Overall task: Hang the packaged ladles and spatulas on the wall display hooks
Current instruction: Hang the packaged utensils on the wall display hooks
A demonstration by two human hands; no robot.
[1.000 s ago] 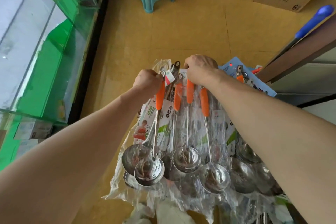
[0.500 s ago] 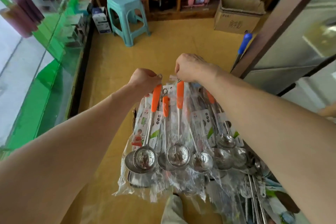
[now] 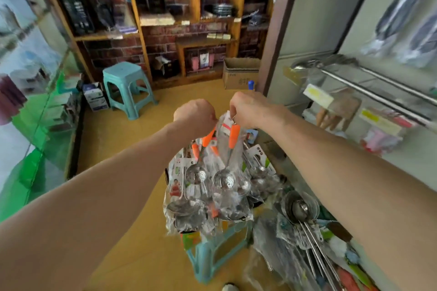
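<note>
The packaged ladles (image 3: 224,181) hang in clear bags above a heap (image 3: 186,210) of more packs, which rests on a teal stool (image 3: 208,255). Our right hand (image 3: 248,108) pinches the top of one orange-handled pack. Our left hand (image 3: 194,114), just beside it, is curled tight round the tops of others. We count two bowls hanging clear; the heap is too tangled to count. A second stool (image 3: 127,87) stands near the shelves, making two, and the wall hooks (image 3: 378,99) jut out to our right.
</note>
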